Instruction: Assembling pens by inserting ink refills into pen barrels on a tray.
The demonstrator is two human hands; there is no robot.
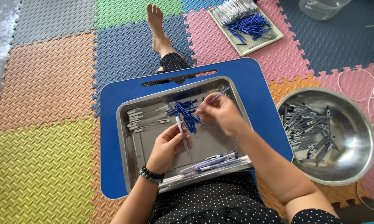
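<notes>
two hands work over a steel tray (134, 124) in the middle of the frame, which rests on a blue lap board (257, 83) so the parts stay within reach of the seated person. the left hand (167, 147) is curled around a clear pen barrel (183, 139), gripping it upright and slightly tilted, the open end up where a part can go in. the right hand (222, 114) pinches a thin blue refill (219, 95) between fingertips, its tip pointing to the upper right, just above the barrel. a pile of blue refills (187, 114) lies in the tray's upper middle, white clips (143, 118) at its left, assembled pens (214, 161) along its near edge. a steel bowl (361, 137) at right holds grey parts; a flat box (274, 39) of more refills sits at the top.
</notes>
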